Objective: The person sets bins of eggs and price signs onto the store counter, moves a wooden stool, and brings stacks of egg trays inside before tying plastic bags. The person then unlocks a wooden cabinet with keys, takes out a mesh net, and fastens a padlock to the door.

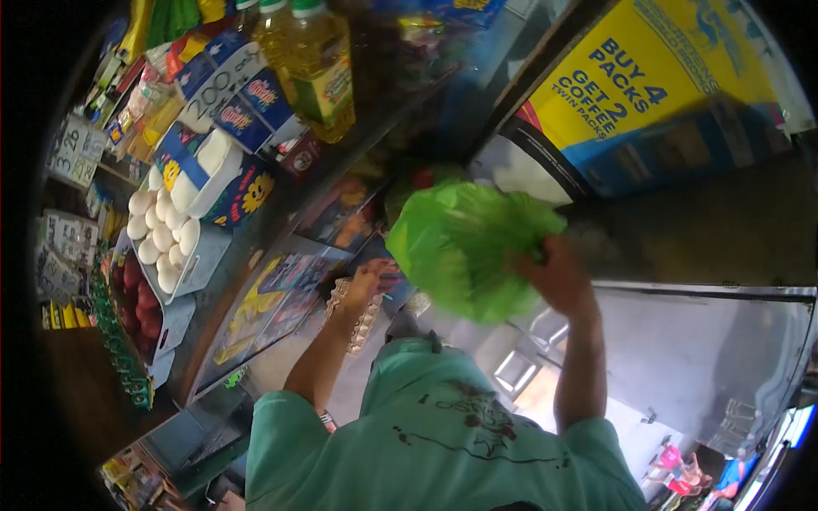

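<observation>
A bright green plastic bag (464, 247), puffed out and blurred by motion, hangs in front of me. My right hand (558, 277) grips its right side, fingers closed on the thin plastic. To the left of the bag is my left hand (372, 279), its fingers stretched toward the bag's lower left edge and apparently holding nothing. Below and behind that hand shows a cardboard egg tray (366, 328). What the bag contains, if anything, is hidden.
White eggs (158, 234) fill a grey container on the left counter, beside red-skinned produce (141, 302). Cooking oil bottles (324, 85) stand above them. A yellow promotional poster (613, 77) is at upper right, over a grey panel (699, 362).
</observation>
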